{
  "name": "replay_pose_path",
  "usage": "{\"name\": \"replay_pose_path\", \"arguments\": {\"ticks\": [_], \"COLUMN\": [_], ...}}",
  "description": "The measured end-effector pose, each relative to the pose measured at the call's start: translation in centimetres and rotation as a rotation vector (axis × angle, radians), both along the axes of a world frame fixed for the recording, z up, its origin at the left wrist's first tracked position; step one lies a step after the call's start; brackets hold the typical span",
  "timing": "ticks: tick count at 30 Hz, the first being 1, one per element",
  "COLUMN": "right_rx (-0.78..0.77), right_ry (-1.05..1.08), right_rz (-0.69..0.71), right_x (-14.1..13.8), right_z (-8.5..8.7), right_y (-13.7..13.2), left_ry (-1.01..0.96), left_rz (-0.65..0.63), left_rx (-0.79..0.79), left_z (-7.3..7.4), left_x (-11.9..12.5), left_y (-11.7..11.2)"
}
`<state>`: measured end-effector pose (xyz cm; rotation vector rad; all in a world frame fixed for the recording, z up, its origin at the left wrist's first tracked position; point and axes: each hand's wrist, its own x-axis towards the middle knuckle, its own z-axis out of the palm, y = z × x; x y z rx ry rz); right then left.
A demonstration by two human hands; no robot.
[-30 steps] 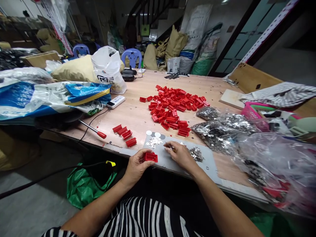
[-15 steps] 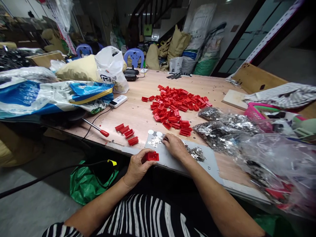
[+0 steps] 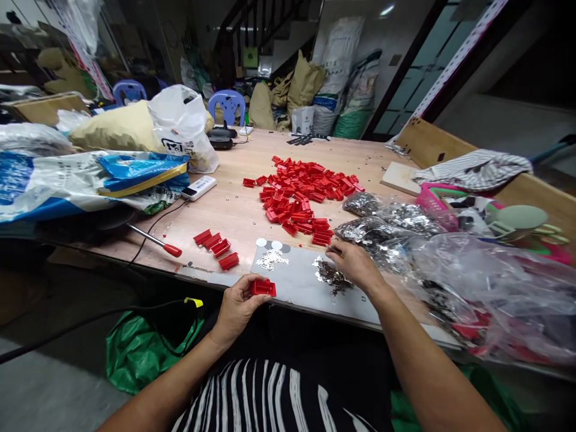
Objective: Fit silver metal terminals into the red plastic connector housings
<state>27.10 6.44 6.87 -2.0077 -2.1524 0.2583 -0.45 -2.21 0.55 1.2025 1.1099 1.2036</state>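
My left hand [image 3: 236, 306] is closed round a small red plastic housing [image 3: 263, 288], held at the near table edge. My right hand [image 3: 357, 264] rests further right on the grey sheet [image 3: 297, 279], fingers pinched together above a pile of small metal pieces [image 3: 332, 275]; whatever the pinch holds is too small to name. A second, smaller heap of shiny metal bits [image 3: 271, 259] lies on the sheet's left part. A big heap of red housings [image 3: 306, 195] covers the table's middle. Several red housings [image 3: 216, 247] sit in a row to the left.
Clear bags of metal parts [image 3: 391, 231] crowd the right side, beside a pink basket [image 3: 434, 201]. A red-handled screwdriver [image 3: 155, 241], a white remote [image 3: 198, 187] and blue-white sacks [image 3: 90, 180] lie left. A green bag [image 3: 144, 348] sits on the floor. A board [image 3: 398, 175] lies far right.
My right hand has moved right, from the small shiny heap to the larger pile of metal pieces. My left hand keeps hold of the red housing. The view has shifted slightly.
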Motion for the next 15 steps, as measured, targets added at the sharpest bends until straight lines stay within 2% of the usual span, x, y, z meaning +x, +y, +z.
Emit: {"name": "replay_pose_path", "arguments": {"ticks": [3,7,12,15], "right_rx": [-0.055,-0.080,-0.140,-0.099], "right_ry": [-0.073,-0.109,0.067,0.129], "right_rz": [-0.003,0.031,0.176,0.162], "right_x": [1.1,0.2,-0.8,-0.2], "right_z": [-0.1,-0.8,-1.1,-1.1], "right_y": [-0.3,-0.9,-1.5,-1.8], "left_ry": [-0.026,-0.010,0.004,-0.015], "left_rz": [-0.025,-0.050,-0.051,-0.041], "left_rx": [-0.023,-0.030,-0.030,-0.032], "left_z": [-0.3,-0.3,-0.1,-0.2], "left_x": [0.4,0.9,0.6,0.3], "left_y": [-0.1,-0.2,-0.3,-0.4]}}
